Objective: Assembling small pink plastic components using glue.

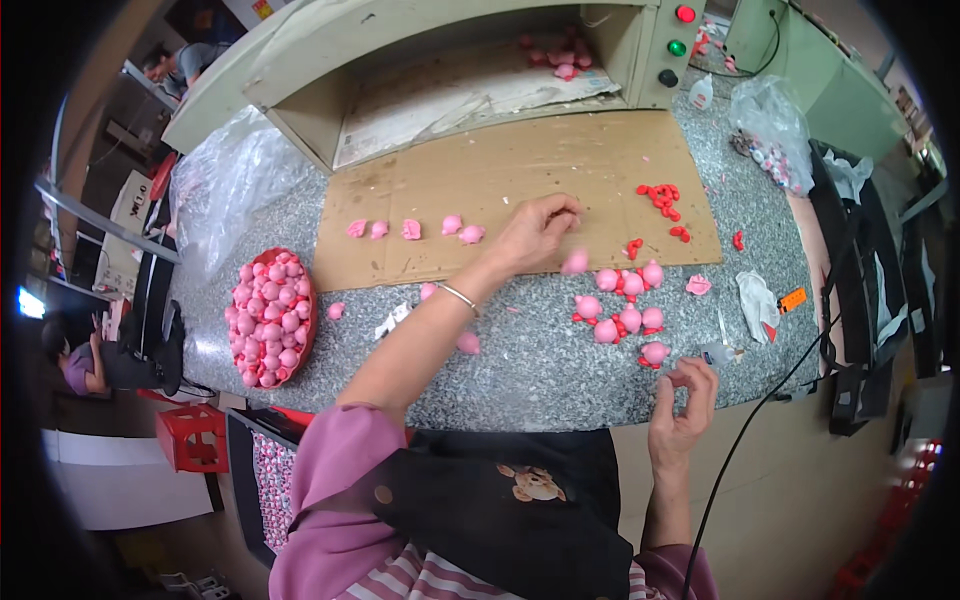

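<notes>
My left hand (pixel 540 232) reaches over the brown cardboard sheet (pixel 490 160), its fingers curled downward; whether something sits between them is hidden. Just below those fingers is a motion-blurred pink piece (pixel 574 262), apparently clear of the hand. At the bench's front edge, my right hand (pixel 684 408) is loosely curved, with a gap between thumb and fingers and nothing visible in it. Beside its fingertips lies a small clear bottle (pixel 718 353) with a thin nozzle. Between my hands are several round pink figures with red parts (pixel 630 318). More pink pieces (pixel 411 229) lie left on the cardboard.
A red basket (pixel 312 335) heaped with pink pieces stands at left. Small red parts (pixel 662 198) lie on the cardboard's right side. White tissue (pixel 757 308) and an orange tag (pixel 792 300) are at right. Behind is an open-fronted cabinet (pixel 300 115). A black cable (pixel 745 430) runs past my right arm.
</notes>
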Demonstrator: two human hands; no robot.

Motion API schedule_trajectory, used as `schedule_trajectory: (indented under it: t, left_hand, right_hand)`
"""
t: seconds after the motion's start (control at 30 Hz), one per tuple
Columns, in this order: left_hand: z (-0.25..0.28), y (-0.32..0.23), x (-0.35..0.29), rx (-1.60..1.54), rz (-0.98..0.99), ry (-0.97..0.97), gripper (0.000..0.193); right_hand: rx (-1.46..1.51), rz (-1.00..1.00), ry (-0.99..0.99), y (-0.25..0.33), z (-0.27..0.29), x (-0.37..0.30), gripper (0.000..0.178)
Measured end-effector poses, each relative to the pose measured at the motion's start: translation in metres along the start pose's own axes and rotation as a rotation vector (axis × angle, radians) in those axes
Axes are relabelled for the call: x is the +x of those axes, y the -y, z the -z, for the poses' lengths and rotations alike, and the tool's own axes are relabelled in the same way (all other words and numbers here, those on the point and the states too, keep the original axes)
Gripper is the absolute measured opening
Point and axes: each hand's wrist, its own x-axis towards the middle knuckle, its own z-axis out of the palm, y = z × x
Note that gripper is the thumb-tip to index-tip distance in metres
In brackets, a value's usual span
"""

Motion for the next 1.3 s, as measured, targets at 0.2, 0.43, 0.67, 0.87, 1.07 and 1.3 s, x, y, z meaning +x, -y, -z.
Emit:
schedule_trajectory:
  t: [0.2, 0.43, 0.67, 0.87, 1.07, 1.3]
  left_hand:
    - [0.006, -0.014, -0.019, -0.082, -0.142, -0.176, 0.021]
    - [0.047, -0.062, -0.093, 0.085, -0.18, 0.144, 0.008]
    - [0.048, -0.042, -0.189, 0.101, 0.044, -0.41, 0.018]
    - [0.046, -0.038, -0.214, 0.21, 0.061, -0.376, 0.037]
    - [0.019, -0.021, -0.203, 0.398, -0.092, -0.255, 0.022]
    - [0.032, -0.026, -0.202, 0.299, -0.11, -0.317, 0.018]
  right_hand:
    - [-0.292, 0.128, 0.171, -0.007, -0.015, 0.029, 0.039]
    - [-0.081, 0.022, 0.253, 0.025, -0.018, 0.029, 0.031]
    - [-0.196, 0.253, 0.586, 0.048, -0.071, -0.025, 0.042]
    - [-0.313, 0.361, 0.698, 0.057, -0.08, -0.026, 0.027]
    - [-0.283, 0.416, 0.596, 0.056, -0.08, -0.032, 0.032]
    - [-0.324, 0.459, 0.56, 0.048, -0.084, -0.024, 0.026]
